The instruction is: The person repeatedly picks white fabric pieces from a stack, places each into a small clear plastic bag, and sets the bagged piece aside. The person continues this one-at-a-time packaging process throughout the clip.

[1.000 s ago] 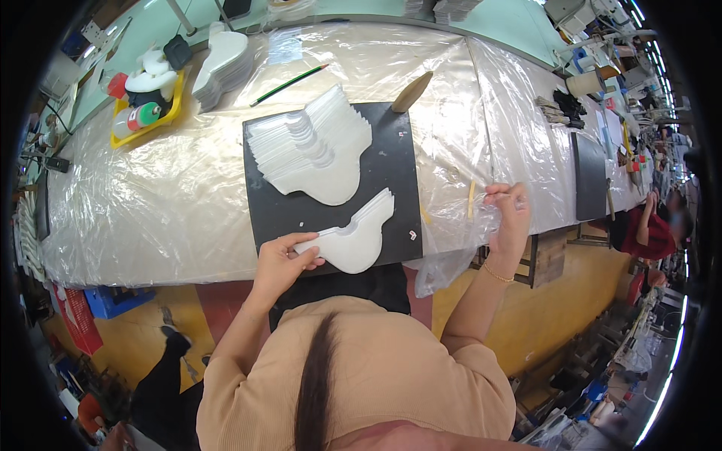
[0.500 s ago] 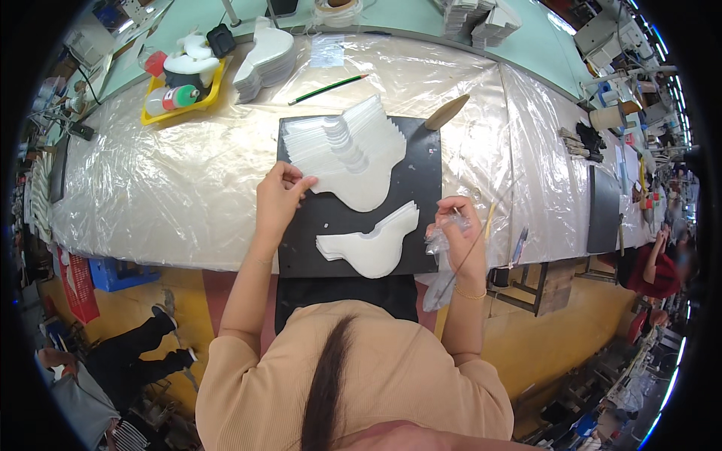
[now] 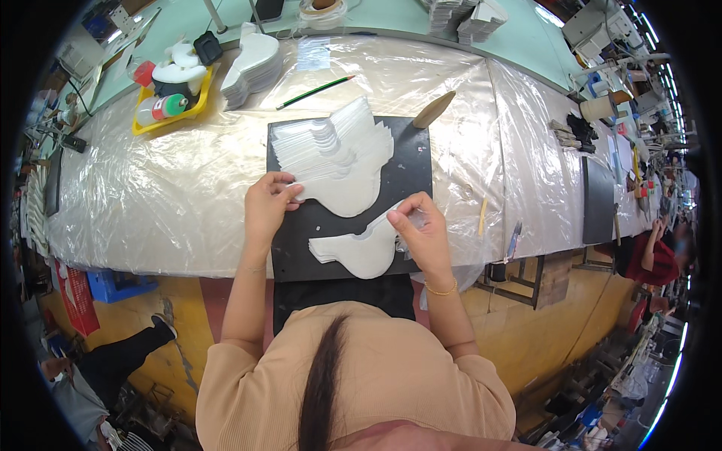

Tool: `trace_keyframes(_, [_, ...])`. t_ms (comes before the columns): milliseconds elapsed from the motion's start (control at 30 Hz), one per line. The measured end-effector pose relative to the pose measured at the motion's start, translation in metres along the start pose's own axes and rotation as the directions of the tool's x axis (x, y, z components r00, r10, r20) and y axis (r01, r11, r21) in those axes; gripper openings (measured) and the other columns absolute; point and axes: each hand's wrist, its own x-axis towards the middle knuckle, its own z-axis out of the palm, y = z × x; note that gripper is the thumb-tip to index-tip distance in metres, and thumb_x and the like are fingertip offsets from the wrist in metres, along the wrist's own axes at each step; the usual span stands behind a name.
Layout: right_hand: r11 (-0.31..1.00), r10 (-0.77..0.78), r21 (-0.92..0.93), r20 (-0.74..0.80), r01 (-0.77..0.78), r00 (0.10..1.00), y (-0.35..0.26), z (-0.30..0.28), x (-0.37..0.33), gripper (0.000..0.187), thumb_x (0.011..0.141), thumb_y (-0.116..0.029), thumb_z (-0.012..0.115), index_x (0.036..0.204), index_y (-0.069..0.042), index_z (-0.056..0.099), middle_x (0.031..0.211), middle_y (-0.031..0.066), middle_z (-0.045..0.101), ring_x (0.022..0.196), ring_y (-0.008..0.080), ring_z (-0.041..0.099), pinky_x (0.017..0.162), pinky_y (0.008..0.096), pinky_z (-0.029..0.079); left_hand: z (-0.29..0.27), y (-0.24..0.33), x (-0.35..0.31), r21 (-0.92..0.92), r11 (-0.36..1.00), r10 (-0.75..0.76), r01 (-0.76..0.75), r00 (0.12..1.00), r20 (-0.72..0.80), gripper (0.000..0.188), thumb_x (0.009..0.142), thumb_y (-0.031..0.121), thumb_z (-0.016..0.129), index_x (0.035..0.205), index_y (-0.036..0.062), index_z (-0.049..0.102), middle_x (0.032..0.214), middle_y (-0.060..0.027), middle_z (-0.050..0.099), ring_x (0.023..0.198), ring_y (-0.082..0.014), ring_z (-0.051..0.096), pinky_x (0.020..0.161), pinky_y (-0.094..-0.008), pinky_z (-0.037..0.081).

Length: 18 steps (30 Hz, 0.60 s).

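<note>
On a black board [image 3: 412, 169] lies a fanned stack of white curved cut pieces [image 3: 353, 188]. My left hand [image 3: 269, 209] is closed in a pinch at the left tip of the front piece. Nearer me rests a smaller stack of the same white pieces [image 3: 368, 258]. My right hand [image 3: 423, 231] pinches the upper right end of this stack between thumb and forefinger. How many layers it grips is hidden. Some crumpled clear plastic shows beside the right palm and below the wrist.
Clear plastic sheeting [image 3: 188, 188] covers the table. A wooden pointed tool [image 3: 435, 110] stands at the board's far right corner. Beyond are a green pencil [image 3: 316, 92], a yellow tray [image 3: 174, 120] with bottles, and another white stack [image 3: 254, 68]. A person's legs [image 3: 124, 353] show at lower left.
My right hand has moved left and slightly up from beside the board to the smaller stack's right end. The left hand still holds the fanned stack's tip. The whole view has shifted slightly.
</note>
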Motion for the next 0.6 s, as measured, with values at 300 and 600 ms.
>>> trace_keyframes(300, [0.991,0.125,0.02,0.198,-0.131,0.972,-0.008,0.04,0.001,0.014,0.088,-0.012,0.07,0.096,-0.003,0.063,0.086,0.0032,0.062,0.073,0.0082,0.057,0.06,0.0222,0.048,-0.018,0.014,-0.03,-0.149,0.983,-0.074,0.107,0.974,0.213,0.014,0.092,0.009,0.064,0.1,-0.0029,0.062,0.087,-0.0124,0.069,0.078,-0.0206,0.071,0.064,-0.0249,0.059])
trace_keyframes(600, [0.977,-0.122,-0.159,0.138,0.144,0.983,-0.017,0.054,0.006,0.036,0.072,-0.024,0.084,0.085,-0.003,0.057,0.08,0.0074,0.06,0.071,0.0182,0.058,0.066,0.0295,0.047,0.008,0.022,-0.051,-0.45,0.853,0.014,0.265,0.85,0.527,0.015,0.094,0.01,0.062,0.102,-0.0025,0.062,0.089,-0.0072,0.065,0.081,-0.017,0.069,0.071,-0.0274,0.06])
